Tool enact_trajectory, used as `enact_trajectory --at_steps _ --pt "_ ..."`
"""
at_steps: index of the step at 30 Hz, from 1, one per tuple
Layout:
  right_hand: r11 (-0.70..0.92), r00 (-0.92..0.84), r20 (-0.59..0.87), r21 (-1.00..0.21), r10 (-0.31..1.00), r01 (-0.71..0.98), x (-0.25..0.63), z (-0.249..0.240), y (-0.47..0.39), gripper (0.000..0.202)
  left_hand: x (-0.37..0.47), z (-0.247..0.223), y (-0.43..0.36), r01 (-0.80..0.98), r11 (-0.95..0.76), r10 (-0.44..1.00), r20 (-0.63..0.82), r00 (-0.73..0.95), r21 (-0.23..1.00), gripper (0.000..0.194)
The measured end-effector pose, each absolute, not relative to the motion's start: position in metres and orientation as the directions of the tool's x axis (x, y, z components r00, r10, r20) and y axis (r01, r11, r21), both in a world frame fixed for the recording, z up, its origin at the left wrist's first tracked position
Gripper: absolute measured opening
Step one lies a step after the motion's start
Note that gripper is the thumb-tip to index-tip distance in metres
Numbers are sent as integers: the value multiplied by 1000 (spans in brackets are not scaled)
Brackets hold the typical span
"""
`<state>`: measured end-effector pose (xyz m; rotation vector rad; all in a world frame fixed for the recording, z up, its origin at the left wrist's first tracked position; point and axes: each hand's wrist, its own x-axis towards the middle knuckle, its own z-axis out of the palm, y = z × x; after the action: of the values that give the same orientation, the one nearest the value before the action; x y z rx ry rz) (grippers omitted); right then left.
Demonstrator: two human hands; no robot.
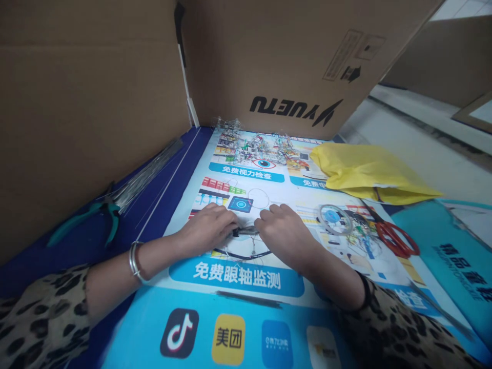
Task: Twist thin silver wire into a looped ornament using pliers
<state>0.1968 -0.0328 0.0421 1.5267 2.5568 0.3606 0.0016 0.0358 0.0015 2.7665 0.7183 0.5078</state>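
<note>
Both of my hands are closed around a small dark and grey bundle, which looks like wire, above the printed sheet. My left hand grips its left end, and my right hand its right end. The fingertips are partly hidden, and the bundle is too small to make out fully. Thin wires stick out beneath it, beside a dark curved line on the sheet. Nearer to me, a thin dark bunch of wires lies flat on the sheet.
Teal-handled pliers and straight wires lie at the left. Tangled wire pieces are at the back, before a cardboard wall. At the right are a clear tape roll, red-handled scissors and a yellow bag.
</note>
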Motion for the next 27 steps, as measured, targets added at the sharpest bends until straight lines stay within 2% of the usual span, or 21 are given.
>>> enact_trajectory --at_steps 8,14,27 --pt "462 -484 14 276 875 843 196 39 -33 11 2 -3 33 496 -841 541 310 782 217 19" --pt "457 -481 18 280 877 844 197 39 -34 12 4 -2 31 475 -870 490 354 797 134 20" --pt "420 -426 -41 270 904 866 205 53 -34 14 3 -6 33 446 -875 484 376 790 189 21"
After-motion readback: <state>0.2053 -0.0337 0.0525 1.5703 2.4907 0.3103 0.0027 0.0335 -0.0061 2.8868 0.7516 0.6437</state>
